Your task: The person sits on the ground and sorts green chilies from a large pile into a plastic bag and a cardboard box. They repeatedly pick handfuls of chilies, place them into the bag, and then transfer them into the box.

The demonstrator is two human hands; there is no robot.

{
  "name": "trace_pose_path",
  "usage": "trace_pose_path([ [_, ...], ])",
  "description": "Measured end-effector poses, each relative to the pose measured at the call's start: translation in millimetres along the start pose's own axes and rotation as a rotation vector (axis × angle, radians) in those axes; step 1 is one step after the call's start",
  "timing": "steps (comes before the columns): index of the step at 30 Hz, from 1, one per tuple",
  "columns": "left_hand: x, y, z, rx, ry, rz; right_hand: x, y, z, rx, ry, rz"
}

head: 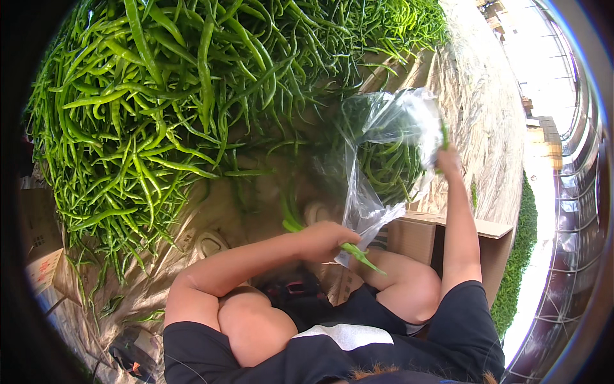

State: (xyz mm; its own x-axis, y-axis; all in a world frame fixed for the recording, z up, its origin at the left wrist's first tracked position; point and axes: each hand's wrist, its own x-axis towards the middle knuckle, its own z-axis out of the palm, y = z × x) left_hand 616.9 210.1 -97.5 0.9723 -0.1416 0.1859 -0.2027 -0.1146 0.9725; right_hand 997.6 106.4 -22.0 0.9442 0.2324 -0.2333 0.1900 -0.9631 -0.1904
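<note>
My left hand (324,240) is closed around a long green chili pepper (360,257) and the near edge of a clear plastic bag (369,216). The pepper's ends stick out on both sides of my fist. At the bag's far right rim, my right hand (449,161) grips the plastic together with another green pepper (444,134). The bag hangs spread between my two hands. Many green peppers (391,165) show within and through its film, and part of the bag is blurred. Ahead and to the left rises a large heap of long green peppers (158,96).
An open cardboard box (412,240) stands by my right knee. Tan sheeting (475,96) covers the ground, with stray peppers on it. Another carton (45,271) is at the far left. Stacked boxes (544,141) and a green strip (518,249) lie off to the right.
</note>
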Motion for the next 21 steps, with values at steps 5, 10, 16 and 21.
trace_pose_path([
  [5,-6,0,-4,-0.071,0.0,-0.03,77,31,-84,-0.137,0.694,-0.091],
  [10,-8,-3,0,-0.057,0.057,-0.015,119,6,-218,0.793,0.294,-0.07],
  [16,-12,-5,-6,0.02,0.136,0.025,1,-55,-218,0.265,0.238,-0.692],
  [21,-6,7,-1,0.046,0.107,0.041,-147,-57,-74,-0.879,-0.471,-0.918],
])
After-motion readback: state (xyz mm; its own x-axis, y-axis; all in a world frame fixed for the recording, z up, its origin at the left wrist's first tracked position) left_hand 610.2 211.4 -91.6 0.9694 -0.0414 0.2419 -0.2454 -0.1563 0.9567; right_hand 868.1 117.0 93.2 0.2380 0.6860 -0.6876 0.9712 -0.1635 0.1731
